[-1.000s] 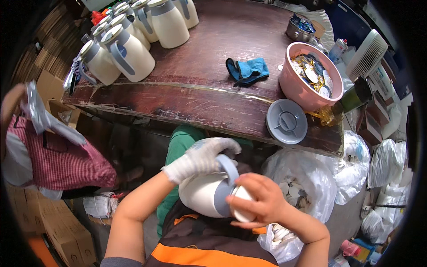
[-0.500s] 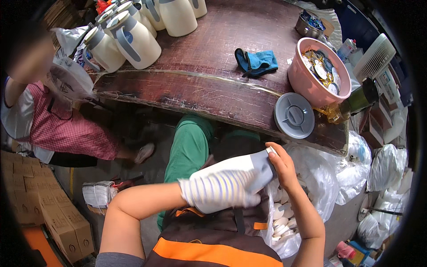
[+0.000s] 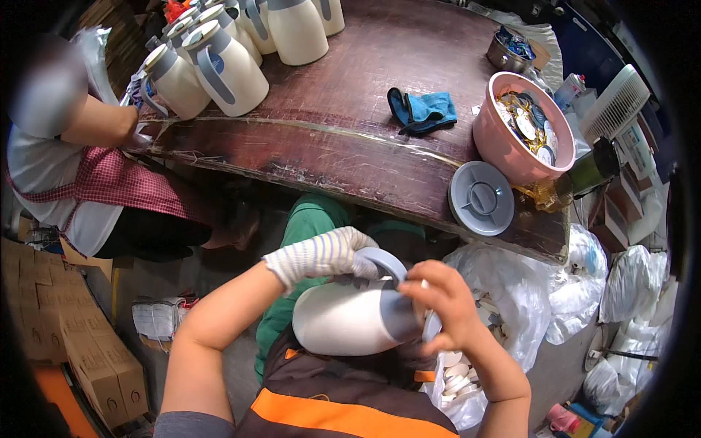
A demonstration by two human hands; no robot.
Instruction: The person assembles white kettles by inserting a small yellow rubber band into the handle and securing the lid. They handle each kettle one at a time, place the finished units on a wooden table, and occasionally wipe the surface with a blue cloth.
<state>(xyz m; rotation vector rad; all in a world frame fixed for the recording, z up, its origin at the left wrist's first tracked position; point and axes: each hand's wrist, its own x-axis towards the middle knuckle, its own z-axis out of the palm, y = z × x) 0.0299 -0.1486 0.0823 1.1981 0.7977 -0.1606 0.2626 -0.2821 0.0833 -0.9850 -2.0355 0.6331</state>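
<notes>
A cream thermos jug (image 3: 343,315) with a grey neck and handle lies on its side across my lap, mouth toward the right. My left hand (image 3: 328,255), in a striped knit glove, is closed round the jug's grey handle (image 3: 385,263). Bare and slightly blurred, my right hand (image 3: 449,306) curls its fingers at the jug's mouth. A bit of white shows by these fingers; what it is stays hidden. On the table's near edge, beyond my right hand, lies a round grey lid (image 3: 481,197).
Several cream jugs (image 3: 226,73) stand at the table's (image 3: 350,87) far left. A blue cloth (image 3: 423,111) and a pink bucket (image 3: 520,164) of discs are farther right. White caps (image 3: 458,379) fill a plastic bag beside me. A co-worker (image 3: 109,175) sits left, near cartons (image 3: 87,343).
My gloved left hand has moved from the jug's side up to its handle, and the jug has turned so the handle faces away. My right hand has lowered. The co-worker has leaned toward the table.
</notes>
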